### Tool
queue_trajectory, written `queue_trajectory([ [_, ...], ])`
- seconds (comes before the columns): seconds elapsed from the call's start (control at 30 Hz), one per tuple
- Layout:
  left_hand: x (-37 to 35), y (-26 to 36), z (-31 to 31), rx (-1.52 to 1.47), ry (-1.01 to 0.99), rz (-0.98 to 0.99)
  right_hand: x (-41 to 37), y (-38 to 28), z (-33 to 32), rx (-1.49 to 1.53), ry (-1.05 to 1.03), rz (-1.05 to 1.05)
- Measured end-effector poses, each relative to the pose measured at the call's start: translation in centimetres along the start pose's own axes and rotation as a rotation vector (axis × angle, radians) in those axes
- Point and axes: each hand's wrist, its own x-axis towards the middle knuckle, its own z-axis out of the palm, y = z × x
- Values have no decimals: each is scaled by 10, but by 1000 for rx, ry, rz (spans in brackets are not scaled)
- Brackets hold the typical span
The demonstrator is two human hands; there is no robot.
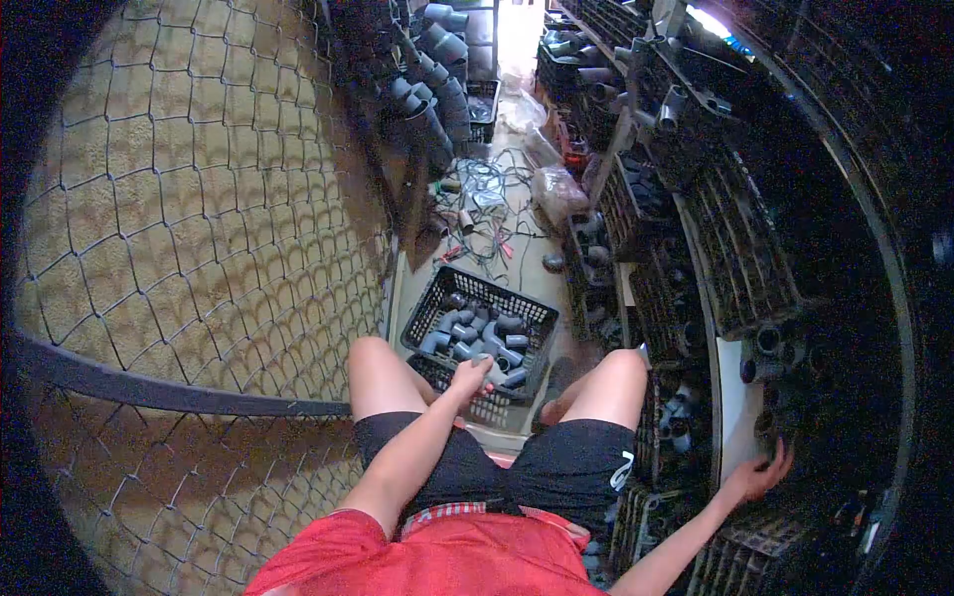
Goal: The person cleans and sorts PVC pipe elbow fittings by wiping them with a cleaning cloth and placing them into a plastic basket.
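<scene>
Between my knees stands a black plastic crate (542, 316) with slotted walls, holding several grey pipe fittings (462, 331), some of them elbows. My left hand (472, 378) is over the crate's near side, its fingers curled round something small and pale that I cannot make out. Out to the right, my right hand (763, 475) is beside the dark shelving, its fingers apart and nothing visible in them. Near it on the rack are more round fittings (770, 343), partly lost in shadow.
A chain-link fence (189, 209) with a metal rail (189, 387) runs close on my left. Stacked black crates (735, 238) line the right. Ahead, cables (487, 184) and a plastic bag (559, 194) lie on the floor. Grey pipe fittings (442, 50) are piled at the back left.
</scene>
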Motion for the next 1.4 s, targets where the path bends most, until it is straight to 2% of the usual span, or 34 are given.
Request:
queue_trajectory([
  [0.07,-19,11,5,40,-19,20,3,-16,-14,161,250,-136],
  [0.17,-48,30,14,129,-84,112,0,-56,-50,211,372,-78],
  [0.23,-73,38,25,15,-159,374,-7,-90,-57,614,459,57],
  [0.3,-133,73,45,-58,-200,606,-22,-137,-55,1181,240,194],
  [0.37,-194,98,59,-60,-305,650,-40,-190,-52,1184,-300,397],
  [0.43,-238,121,74,68,-445,988,-63,-228,-31,1263,-690,420],
  [0.5,-248,126,81,429,-391,1317,-93,-266,-16,1577,-703,944],
  [0.57,-252,124,67,758,-261,1331,-80,-297,-22,1524,-741,889],
  [0.6,-253,123,61,760,-256,1333,-86,-297,-14,1523,-776,807],
  [0.63,-253,123,55,739,-323,1319,-92,-301,-14,1553,-807,620],
  [0.7,-255,120,43,720,-398,1298,-91,-299,-15,1455,-769,99],
  [0.73,-255,119,38,609,-636,935,-88,-300,-17,1452,-768,102],
  [0.77,-255,117,34,485,-843,562,-83,-301,-18,1503,-698,-100],
  [0.8,-259,114,32,347,-884,458,-79,-302,-19,1544,-625,-305],
  [0.83,-255,100,30,346,-884,459,-75,-303,-19,1544,-626,-306],
  [0.9,-232,52,27,-448,-1055,-58,-68,-303,-18,1668,-505,-704],
  [0.93,-223,38,27,-220,-983,16,-65,-304,-21,1663,-496,-740],
  [0.97,-262,90,36,123,-919,276,-69,-301,-20,1662,-495,-742],
  [1.03,-267,112,42,760,-952,566,-80,-295,-19,1574,-965,-35],
  [1.07,-281,130,50,784,-662,924,-75,-295,-15,1423,-1156,58],
  [1.1,-266,120,53,928,-298,1390,-74,-298,-13,1422,-1157,54],
  [1.17,-261,113,54,1040,-367,955,-73,-303,-11,1242,-1201,29],
  [1.2,-264,109,55,959,-467,841,-77,-298,-7,1238,-1142,-64],
  [1.23,-267,105,56,875,-563,726,-74,-300,-11,1240,-1139,-65],
  [1.27,-268,98,55,877,-565,724,-72,-299,-18,1302,-1040,-179],
  [1.33,-272,82,49,200,-935,299,-67,-296,-31,1413,-874,-403],
  [1.37,-274,77,46,-150,-1074,73,-67,-297,-30,1412,-875,-400],
  [1.4,-280,73,42,-536,-1210,-122,-65,-301,-27,1637,-747,-570],
])
